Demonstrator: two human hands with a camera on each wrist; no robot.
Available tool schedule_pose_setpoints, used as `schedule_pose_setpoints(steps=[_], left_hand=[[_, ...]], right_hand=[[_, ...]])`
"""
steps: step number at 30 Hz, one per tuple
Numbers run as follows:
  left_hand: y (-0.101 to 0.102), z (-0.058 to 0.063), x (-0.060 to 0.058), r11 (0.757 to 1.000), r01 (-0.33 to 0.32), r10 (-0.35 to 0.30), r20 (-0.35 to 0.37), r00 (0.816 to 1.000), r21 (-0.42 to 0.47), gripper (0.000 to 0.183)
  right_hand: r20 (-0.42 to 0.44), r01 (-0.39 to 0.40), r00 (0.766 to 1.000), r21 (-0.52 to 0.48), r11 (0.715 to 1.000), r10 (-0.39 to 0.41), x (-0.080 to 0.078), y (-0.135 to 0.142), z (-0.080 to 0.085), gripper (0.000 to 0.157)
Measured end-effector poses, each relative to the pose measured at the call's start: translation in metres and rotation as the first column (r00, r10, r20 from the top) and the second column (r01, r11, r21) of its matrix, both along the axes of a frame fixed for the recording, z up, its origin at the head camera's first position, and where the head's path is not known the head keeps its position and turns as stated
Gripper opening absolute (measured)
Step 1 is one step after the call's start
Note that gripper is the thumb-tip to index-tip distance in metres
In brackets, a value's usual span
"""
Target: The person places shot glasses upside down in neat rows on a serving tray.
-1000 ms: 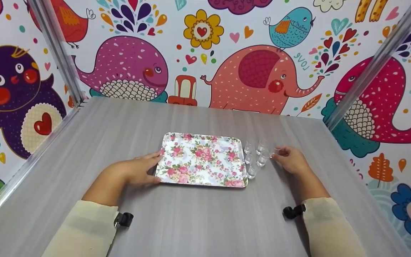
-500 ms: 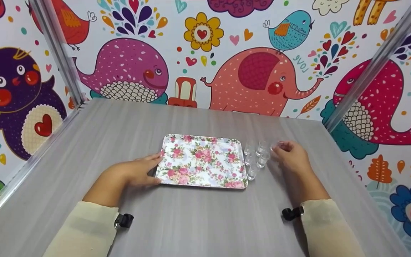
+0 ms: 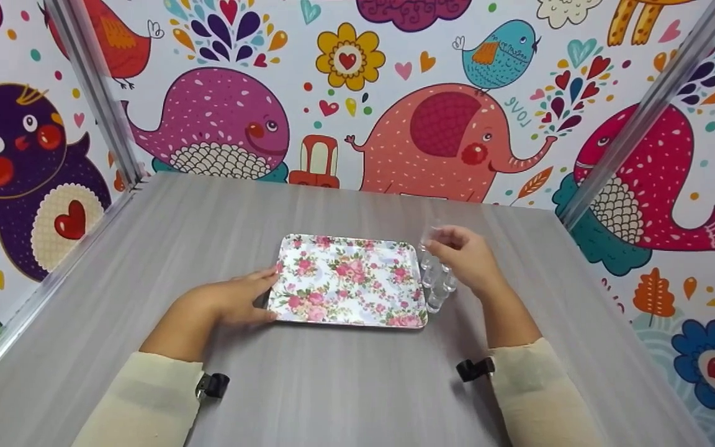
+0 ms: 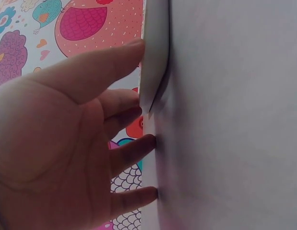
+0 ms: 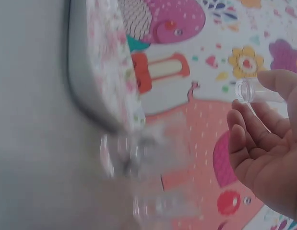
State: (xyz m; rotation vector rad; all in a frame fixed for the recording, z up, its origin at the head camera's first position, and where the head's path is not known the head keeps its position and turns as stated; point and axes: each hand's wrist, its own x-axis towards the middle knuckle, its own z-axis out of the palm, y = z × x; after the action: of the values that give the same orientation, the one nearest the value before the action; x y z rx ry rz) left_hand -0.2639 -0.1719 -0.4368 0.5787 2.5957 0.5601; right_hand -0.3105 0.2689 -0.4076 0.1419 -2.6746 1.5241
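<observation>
A rectangular white tray (image 3: 346, 280) with pink roses lies on the table. My left hand (image 3: 233, 301) is at its left side, thumb and fingers spread and touching the edge; in the left wrist view the lower fingertips reach the table surface. My right hand (image 3: 466, 257) pinches a small clear shot glass (image 5: 257, 92) between thumb and fingers, raised above the tray's right back corner. Below that hand, several more clear shot glasses (image 3: 436, 300) stand in a cluster along the tray's right edge, partly hidden by it in the head view and blurred in the right wrist view.
The grey wood-grain table (image 3: 332, 385) ends at a back wall (image 3: 388, 37) printed with cartoon animals. Metal frame posts (image 3: 100, 93) rise at both back corners. A black camera is strapped at each wrist, over cream sleeves (image 3: 146, 397).
My right hand has lifted its shot glass and carried it left, from beside the cluster to over the glasses near the tray's back corner. The left hand stays at the tray's edge.
</observation>
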Motion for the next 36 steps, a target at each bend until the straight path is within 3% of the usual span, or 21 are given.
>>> schedule_pose_setpoints(steps=[9,18,24,29,36], left_hand=[[0.001,0.003,0.003,0.999,-0.033,0.033,0.015,0.999,-0.006,0.089],[0.0,0.001,0.002,0.999,-0.03,0.03,0.009,1.0,-0.018,0.088],[0.001,0.001,0.002,1.0,-0.025,0.025,0.005,1.0,-0.014,0.088],[0.001,0.0,0.002,1.0,-0.016,0.016,-0.001,1.0,-0.014,0.088],[0.001,0.0,0.002,1.0,-0.007,0.007,-0.015,1.0,-0.021,0.088]], right_hand=[[0.001,-0.128,0.992,-0.051,0.99,0.128,0.004,-0.051,0.0,0.031],[-0.01,-0.253,0.967,-0.106,0.962,0.253,0.004,-0.102,-0.001,0.03],[0.025,-0.281,0.957,-0.159,0.946,0.289,0.002,-0.131,-0.002,0.029],[0.03,-0.317,0.942,-0.242,0.917,0.334,0.002,-0.15,-0.007,0.032],[0.012,-0.326,0.943,-0.18,0.928,0.334,0.007,-0.165,-0.025,0.031]])
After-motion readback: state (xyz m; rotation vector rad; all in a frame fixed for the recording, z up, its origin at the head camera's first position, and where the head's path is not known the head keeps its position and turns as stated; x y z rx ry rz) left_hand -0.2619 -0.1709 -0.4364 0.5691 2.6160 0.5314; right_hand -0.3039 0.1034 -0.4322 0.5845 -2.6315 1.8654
